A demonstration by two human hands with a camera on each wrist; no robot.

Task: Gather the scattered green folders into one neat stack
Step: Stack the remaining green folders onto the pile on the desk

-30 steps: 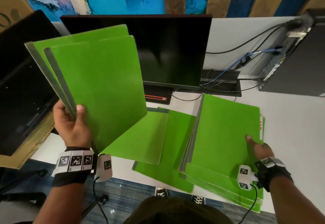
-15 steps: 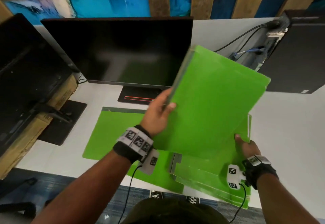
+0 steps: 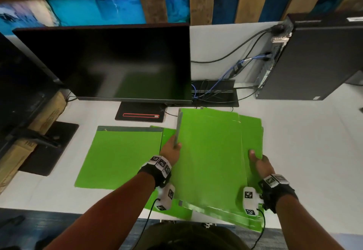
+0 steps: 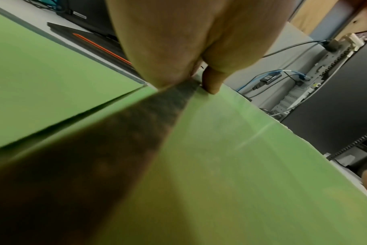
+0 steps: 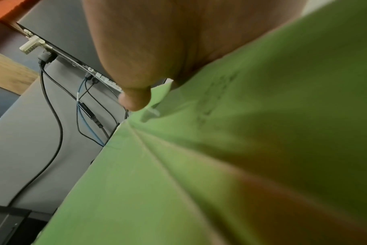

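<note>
A pile of green folders (image 3: 253,140) lies on the white desk (image 3: 304,151) in front of me, fanned and uneven. My left hand (image 3: 172,148) pinches the grey spine of the top green folders (image 3: 210,155), thumb on the cover, and holds them down on the pile. In the left wrist view the thumb (image 4: 212,82) presses the cover beside the spine (image 4: 157,112). My right hand (image 3: 259,163) grips the pile's right edge, thumb on top (image 5: 136,101). One loose green folder (image 3: 121,155) lies flat to the left, with another (image 3: 169,134) partly under the pile.
A black monitor (image 3: 110,63) stands behind the folders on its base (image 3: 140,114). A dark computer case (image 3: 318,57) with cables (image 3: 235,69) stands at the back right. A second monitor stand (image 3: 49,147) and cardboard box (image 3: 23,145) sit left. The desk's front edge (image 3: 59,209) is near me.
My left hand swung the held folders from high on the left across to the right and lowered them onto the pile. The right hand stayed on the pile's right edge.
</note>
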